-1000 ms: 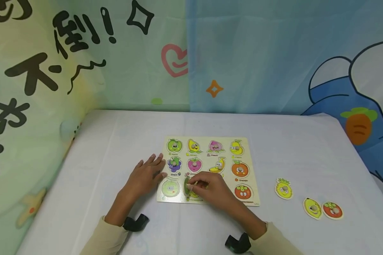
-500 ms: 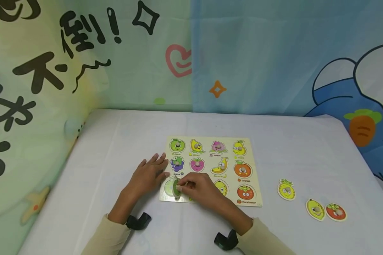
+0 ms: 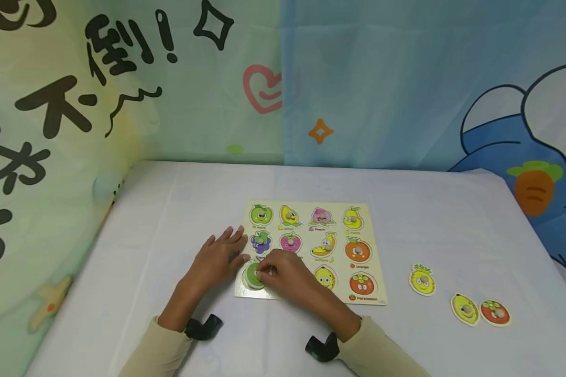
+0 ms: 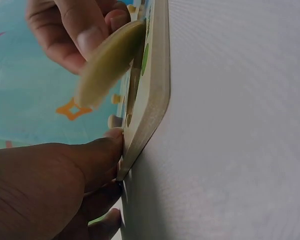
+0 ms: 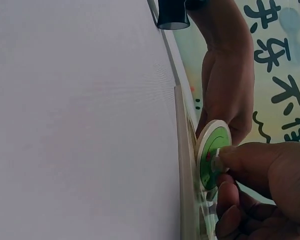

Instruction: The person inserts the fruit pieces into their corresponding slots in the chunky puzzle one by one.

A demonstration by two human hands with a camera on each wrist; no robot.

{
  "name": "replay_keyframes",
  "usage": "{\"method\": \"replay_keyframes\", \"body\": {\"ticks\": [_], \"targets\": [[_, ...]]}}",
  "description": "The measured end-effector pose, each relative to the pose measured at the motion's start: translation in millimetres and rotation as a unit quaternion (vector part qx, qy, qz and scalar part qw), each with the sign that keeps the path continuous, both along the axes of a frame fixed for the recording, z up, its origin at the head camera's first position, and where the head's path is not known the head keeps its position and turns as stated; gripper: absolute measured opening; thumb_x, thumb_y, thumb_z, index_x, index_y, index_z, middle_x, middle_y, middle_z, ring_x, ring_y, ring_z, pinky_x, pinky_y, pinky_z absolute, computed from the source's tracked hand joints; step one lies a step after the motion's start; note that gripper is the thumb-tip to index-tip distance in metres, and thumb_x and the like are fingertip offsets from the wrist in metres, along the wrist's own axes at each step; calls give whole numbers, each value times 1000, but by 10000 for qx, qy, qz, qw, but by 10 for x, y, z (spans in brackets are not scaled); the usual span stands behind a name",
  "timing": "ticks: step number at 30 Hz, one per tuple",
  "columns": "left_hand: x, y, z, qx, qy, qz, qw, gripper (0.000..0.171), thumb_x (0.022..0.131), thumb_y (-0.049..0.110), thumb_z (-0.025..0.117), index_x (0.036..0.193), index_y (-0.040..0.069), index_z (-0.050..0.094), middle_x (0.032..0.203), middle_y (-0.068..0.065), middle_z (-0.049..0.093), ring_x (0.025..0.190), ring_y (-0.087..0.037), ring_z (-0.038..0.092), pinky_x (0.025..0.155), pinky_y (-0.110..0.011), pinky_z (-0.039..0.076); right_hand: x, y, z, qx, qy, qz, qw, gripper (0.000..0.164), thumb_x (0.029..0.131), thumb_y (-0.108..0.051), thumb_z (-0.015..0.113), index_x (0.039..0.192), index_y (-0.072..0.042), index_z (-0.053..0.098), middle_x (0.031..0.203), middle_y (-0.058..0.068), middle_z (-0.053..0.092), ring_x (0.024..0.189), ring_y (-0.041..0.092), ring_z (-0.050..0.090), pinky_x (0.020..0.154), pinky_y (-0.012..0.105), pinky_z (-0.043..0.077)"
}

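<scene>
My right hand pinches a round green fruit puzzle piece by its knob. It holds the piece over the front left recess of the cream puzzle board. In the left wrist view the piece is tilted to the board, its far end close to the surface; whether it touches is unclear. Fingers outstretched, my left hand rests along the board's left edge, and its thumb touches the rim in the left wrist view. My right hand hides part of the front row.
On the white table, right of the board, lie a pineapple piece, a lemon piece and a red persimmon-like piece. Knobbed fruit pieces, such as the orange, sit in the board's back rows. Printed cloth hangs behind.
My right hand has carried the green piece left along the front row to the corner recess, turning it from edge-on to flatter. The left hand stays at the board's edge.
</scene>
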State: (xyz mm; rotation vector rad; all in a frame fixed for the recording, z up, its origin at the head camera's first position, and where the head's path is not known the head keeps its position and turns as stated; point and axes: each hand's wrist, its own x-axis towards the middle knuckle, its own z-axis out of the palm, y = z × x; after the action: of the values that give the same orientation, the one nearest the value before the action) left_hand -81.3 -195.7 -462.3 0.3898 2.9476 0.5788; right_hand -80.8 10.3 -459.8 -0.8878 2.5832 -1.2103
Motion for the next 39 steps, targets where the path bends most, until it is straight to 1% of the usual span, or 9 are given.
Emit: {"method": "replay_keyframes", "body": {"ticks": [3,7,11,16,24,31,36,37,39], "targets": [[0,-6,-9,9,12,-13,10000,53,93,31,66,139,6,53,149,-8,41,141,-32,31,110,-60,25,0,-70,22,354,133,88,9992,6,85,-10,72,88,-8,77,80,-5,64,70,5,53,61,20,46],[-5,-8,-3,22,10,-30,10000,53,94,32,66,139,7,53,149,-7,40,141,-31,31,110,-59,25,3,-121,35,616,244,145,9977,6,85,-8,72,88,-6,77,82,-2,65,74,7,56,65,22,48],[-9,-9,9,-23,23,-35,10000,53,93,31,66,139,7,53,149,-7,41,141,-31,31,110,-59,26,-4,-134,41,662,265,229,9972,6,85,-5,72,89,-5,77,83,0,66,77,9,58,68,24,50],[-10,-7,19,-75,-9,-51,10000,54,93,31,66,139,7,54,149,-8,40,141,-32,31,110,-59,25,-13,-149,45,769,290,469,9955,8,87,-4,70,91,-4,77,83,1,65,79,13,57,70,26,50],[-8,-10,0,-66,-38,-38,10000,54,93,30,66,139,6,53,149,-9,40,141,-33,31,109,-61,26,-4,-162,38,876,345,452,9945,9,89,-5,69,92,-5,77,85,0,65,81,11,58,73,24,50],[-4,-13,-15,-20,19,-77,10000,53,93,29,66,139,5,53,149,-9,41,140,-33,31,109,-61,26,17,-154,57,1074,586,471,9914,9,89,-7,69,94,-6,77,87,0,64,81,11,58,72,23,50],[0,-12,-20,-20,55,-63,10000,53,94,29,66,139,6,53,149,-8,41,140,-33,32,109,-61,26,22,-149,70,1269,950,646,9852,10,91,-7,68,95,-8,77,88,0,64,81,11,58,70,22,50],[0,-12,-17,-15,46,-59,10000,53,94,29,66,139,6,53,149,-8,41,140,-33,32,109,-61,26,20,-143,74,1286,960,670,9848,10,91,-7,68,95,-8,77,88,-1,64,81,11,58,70,22,49],[4,-10,-10,-7,27,-60,10000,53,94,29,66,139,6,53,149,-8,41,140,-33,32,109,-61,26,13,-126,80,1219,779,653,9873,11,90,-8,68,96,-9,77,88,-1,65,82,10,59,72,23,50]]}}
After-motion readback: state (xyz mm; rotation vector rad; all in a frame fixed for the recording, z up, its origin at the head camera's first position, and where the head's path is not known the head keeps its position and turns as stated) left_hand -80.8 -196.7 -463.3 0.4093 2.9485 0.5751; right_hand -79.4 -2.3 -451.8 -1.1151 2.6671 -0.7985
